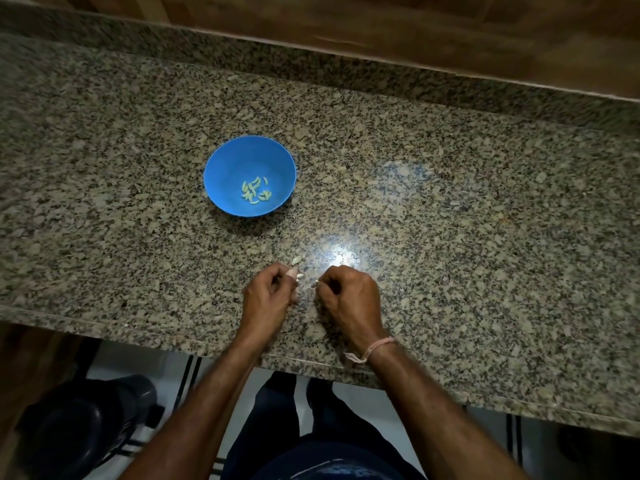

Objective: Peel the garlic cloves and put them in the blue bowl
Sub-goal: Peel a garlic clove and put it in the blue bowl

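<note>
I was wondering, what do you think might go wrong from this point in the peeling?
1. The left hand pinches the garlic clove with much of it sticking out, while the right hand pinches a skin scrap. The clove might slip onto the speckled countertop.
2. The blue bowl sits apart from both hands, so a dropped clove could miss it.
3. The loose peel beside the left hand could get swept in with the peeled cloves.
</note>
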